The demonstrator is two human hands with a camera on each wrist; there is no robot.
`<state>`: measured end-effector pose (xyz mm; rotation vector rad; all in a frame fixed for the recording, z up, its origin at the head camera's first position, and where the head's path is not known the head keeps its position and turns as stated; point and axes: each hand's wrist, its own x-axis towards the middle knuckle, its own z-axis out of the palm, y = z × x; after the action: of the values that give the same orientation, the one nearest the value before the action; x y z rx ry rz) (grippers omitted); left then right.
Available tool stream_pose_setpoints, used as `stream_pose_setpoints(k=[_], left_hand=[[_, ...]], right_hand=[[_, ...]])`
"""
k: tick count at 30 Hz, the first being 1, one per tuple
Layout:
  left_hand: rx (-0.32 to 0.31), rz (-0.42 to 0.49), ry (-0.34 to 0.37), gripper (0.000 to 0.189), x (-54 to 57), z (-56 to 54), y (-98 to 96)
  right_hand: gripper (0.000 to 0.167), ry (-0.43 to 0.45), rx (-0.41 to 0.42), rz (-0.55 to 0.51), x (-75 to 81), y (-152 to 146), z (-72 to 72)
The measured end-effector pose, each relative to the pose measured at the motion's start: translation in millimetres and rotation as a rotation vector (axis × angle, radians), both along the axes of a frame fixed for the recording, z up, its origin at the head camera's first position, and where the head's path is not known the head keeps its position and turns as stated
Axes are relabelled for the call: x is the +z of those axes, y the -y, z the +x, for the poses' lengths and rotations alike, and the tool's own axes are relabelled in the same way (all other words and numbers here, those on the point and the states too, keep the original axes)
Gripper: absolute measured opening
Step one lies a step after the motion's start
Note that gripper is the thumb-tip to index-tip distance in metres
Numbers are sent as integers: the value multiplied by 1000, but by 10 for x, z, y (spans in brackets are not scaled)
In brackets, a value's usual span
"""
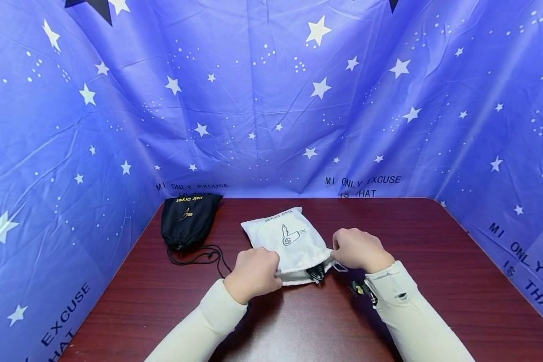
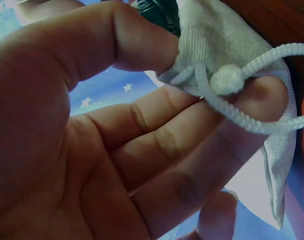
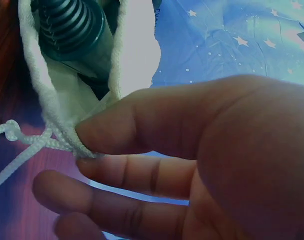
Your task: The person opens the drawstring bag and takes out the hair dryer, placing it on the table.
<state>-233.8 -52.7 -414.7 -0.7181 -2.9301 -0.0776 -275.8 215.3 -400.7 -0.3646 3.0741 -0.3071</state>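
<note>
A white drawstring bag (image 1: 294,236) printed "Hair Dryer" lies on the table, its mouth toward me and parted. My left hand (image 1: 257,274) pinches the left corner of the mouth between thumb and fingers. At the opposite corner, my right hand (image 1: 359,249) pinches the fabric near the cord. Inside the opening sits a dark object with a ribbed end (image 3: 74,25), which also shows as a black piece (image 1: 317,272) in the head view; the rest of it is hidden in the bag. In the left wrist view a knotted white cord (image 2: 227,80) hangs by the fingers.
A black drawstring bag (image 1: 190,221), also printed "Hair Dryer", lies at the table's back left with its black cord (image 1: 203,256) trailing toward me. Blue star-printed cloth (image 1: 253,100) surrounds the dark red wooden table (image 1: 389,221) on the back and sides.
</note>
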Motion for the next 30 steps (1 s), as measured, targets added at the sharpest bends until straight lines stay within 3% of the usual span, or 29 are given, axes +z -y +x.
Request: stream_pose_setpoints(k=[8,14,21,26,30], left_hand=[[-18,-44,72,43,-15,1,5],[-35,-55,75,41,-6,23,9],[-78,-43,146,43,11,13,42],[-92,-29,226,34,56,-78,115],[-98,-1,198,20,106,-209,193]], right_hand=[[22,66,8,14,-13,35,30],[31,106,24,44,-15,44,50],[32,194,47,-58,-69,14,121],[32,150,59,-127,-160,1,184],[35,78,61,-154,-229,24,250]])
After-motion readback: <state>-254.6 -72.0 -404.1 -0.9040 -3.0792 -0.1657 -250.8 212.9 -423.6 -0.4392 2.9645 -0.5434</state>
